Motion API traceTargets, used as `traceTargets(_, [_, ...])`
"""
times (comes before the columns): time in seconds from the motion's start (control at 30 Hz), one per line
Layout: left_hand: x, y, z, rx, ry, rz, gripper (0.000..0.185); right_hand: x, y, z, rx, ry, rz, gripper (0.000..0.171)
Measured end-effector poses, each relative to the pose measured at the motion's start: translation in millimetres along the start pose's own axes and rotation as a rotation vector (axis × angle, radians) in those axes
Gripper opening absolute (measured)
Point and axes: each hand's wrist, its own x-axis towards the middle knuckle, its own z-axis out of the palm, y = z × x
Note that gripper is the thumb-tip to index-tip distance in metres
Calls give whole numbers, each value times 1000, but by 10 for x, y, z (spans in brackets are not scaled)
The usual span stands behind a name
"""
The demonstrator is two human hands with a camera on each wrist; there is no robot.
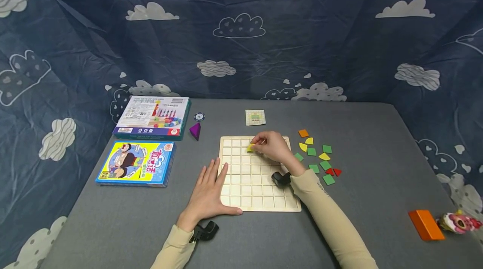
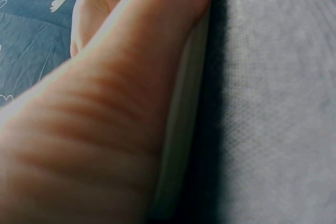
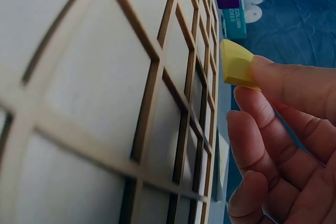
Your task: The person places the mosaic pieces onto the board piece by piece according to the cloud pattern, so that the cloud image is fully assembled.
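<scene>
A pale wooden grid board (image 1: 249,189) lies on the grey table. My right hand (image 1: 269,145) hovers over its upper part and pinches a small yellow tile (image 1: 250,148) between thumb and fingers; the right wrist view shows the yellow tile (image 3: 236,64) just above the grid board (image 3: 105,87). My left hand (image 1: 209,189) lies flat with straight fingers on the board's lower left corner and the table beside it. In the left wrist view the left hand (image 2: 105,119) presses beside the board's edge (image 2: 184,129).
Loose green, yellow, red and orange tiles (image 1: 318,156) lie right of the board. A pattern card (image 1: 255,117) sits behind it. Two game boxes (image 1: 152,117) (image 1: 136,163), a purple pyramid (image 1: 195,130) and a chip (image 1: 199,116) are at left. An orange block (image 1: 425,224) and a toy (image 1: 458,222) lie at right.
</scene>
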Motion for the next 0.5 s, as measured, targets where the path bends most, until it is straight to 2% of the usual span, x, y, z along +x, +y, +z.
traceTargets(0.27, [6, 1, -6, 6, 12, 8, 130, 48, -64, 69, -34, -43, -18, 5])
traceTargets(0.5, [3, -2, -5, 6, -3, -4, 130, 77, -66, 112, -62, -65, -3, 4])
